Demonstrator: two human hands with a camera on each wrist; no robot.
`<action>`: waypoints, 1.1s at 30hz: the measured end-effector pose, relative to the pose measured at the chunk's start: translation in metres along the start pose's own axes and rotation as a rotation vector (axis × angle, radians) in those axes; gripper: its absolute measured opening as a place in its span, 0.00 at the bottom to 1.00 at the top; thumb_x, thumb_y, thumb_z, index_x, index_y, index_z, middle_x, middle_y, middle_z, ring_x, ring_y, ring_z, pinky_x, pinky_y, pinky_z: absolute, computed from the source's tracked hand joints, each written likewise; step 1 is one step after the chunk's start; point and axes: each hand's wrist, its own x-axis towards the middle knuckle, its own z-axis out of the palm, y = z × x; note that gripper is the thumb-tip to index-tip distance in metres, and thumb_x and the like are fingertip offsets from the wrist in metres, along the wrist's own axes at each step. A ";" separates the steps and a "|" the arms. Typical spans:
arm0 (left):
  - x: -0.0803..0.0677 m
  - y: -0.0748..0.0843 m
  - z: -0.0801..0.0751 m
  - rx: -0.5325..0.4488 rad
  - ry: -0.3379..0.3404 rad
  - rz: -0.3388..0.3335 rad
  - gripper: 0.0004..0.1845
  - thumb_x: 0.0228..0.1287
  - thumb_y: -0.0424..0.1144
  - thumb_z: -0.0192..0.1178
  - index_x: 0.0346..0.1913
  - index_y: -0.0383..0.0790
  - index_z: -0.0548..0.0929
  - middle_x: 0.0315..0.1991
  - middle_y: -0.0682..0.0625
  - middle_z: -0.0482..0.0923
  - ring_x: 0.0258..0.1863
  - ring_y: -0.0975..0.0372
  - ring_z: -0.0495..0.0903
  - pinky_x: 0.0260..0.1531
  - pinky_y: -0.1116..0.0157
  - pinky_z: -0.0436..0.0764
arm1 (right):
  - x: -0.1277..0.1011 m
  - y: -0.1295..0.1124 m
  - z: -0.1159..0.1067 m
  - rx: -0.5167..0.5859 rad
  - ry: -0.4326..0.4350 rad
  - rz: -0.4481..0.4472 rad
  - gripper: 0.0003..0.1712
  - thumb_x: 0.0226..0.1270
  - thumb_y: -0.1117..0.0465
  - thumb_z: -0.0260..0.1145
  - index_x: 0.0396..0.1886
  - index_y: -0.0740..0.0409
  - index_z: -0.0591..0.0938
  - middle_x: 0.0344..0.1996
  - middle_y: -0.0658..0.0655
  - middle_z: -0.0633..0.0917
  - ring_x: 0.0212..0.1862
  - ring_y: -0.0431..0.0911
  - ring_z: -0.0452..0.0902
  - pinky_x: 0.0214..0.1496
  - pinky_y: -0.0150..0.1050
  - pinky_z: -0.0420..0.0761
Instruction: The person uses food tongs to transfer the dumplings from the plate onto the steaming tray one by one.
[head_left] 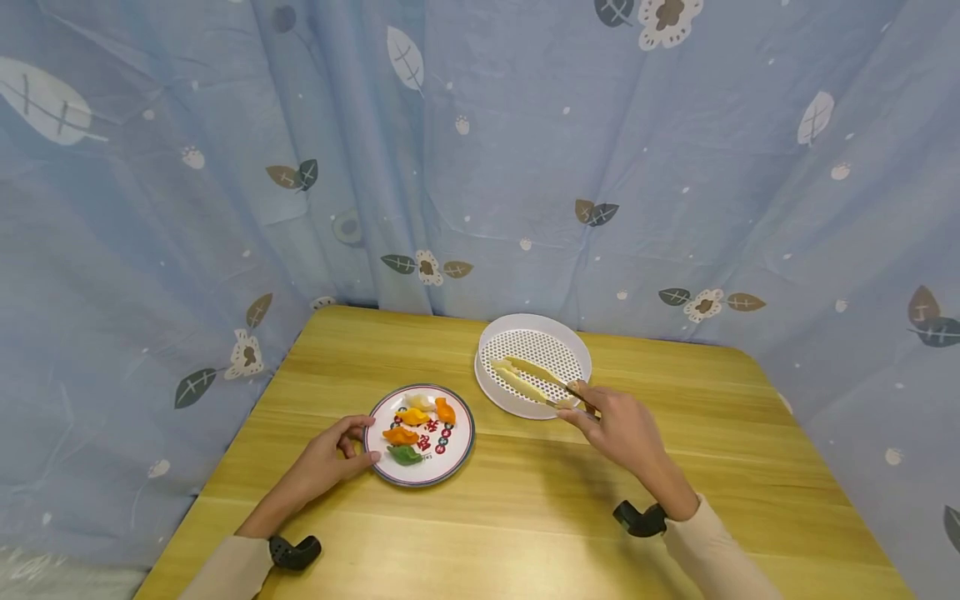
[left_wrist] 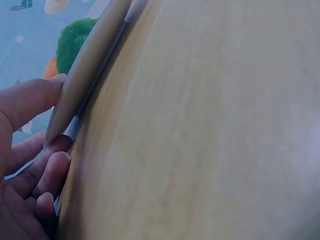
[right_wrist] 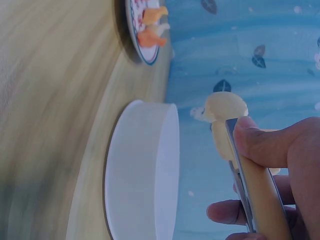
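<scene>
My left hand grips the left rim of a round plate, thumb on top and fingers at the underside. On the plate lie several small toy-like dumplings: a green dumpling, a yellow dumpling, a whitish one and orange ones. In the left wrist view, the plate's edge stands between the thumb and fingers. My right hand holds a pair of metal tongs with cream-yellow ends. Those ends reach over a white round basket with a perforated bottom, close together at their tips.
Both plate and basket stand on a wood-grain table, the basket farther back and to the right. A blue curtain with leaf and flower prints hangs behind and beside the table. Each wrist wears a black band.
</scene>
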 end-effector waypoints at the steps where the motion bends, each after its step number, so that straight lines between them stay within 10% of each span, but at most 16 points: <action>1: -0.001 0.000 0.000 -0.001 -0.001 -0.003 0.32 0.61 0.46 0.76 0.66 0.43 0.77 0.47 0.46 0.77 0.36 0.57 0.72 0.31 0.66 0.72 | 0.001 0.001 0.000 -0.002 -0.003 0.005 0.29 0.64 0.42 0.75 0.57 0.56 0.88 0.25 0.46 0.82 0.21 0.36 0.65 0.23 0.36 0.68; 21: -0.002 -0.002 0.001 -0.006 -0.007 -0.001 0.32 0.62 0.47 0.76 0.66 0.43 0.77 0.47 0.46 0.77 0.36 0.57 0.73 0.32 0.66 0.72 | 0.016 0.043 0.011 -0.028 -0.079 0.163 0.32 0.66 0.41 0.73 0.59 0.59 0.87 0.16 0.48 0.67 0.19 0.44 0.63 0.22 0.41 0.64; 33: -0.001 0.000 0.000 -0.014 -0.002 0.000 0.31 0.61 0.46 0.76 0.65 0.43 0.77 0.47 0.46 0.78 0.36 0.56 0.73 0.33 0.66 0.72 | 0.034 0.061 0.019 -0.064 -0.112 0.236 0.38 0.68 0.36 0.69 0.63 0.61 0.83 0.26 0.59 0.84 0.25 0.50 0.72 0.25 0.47 0.72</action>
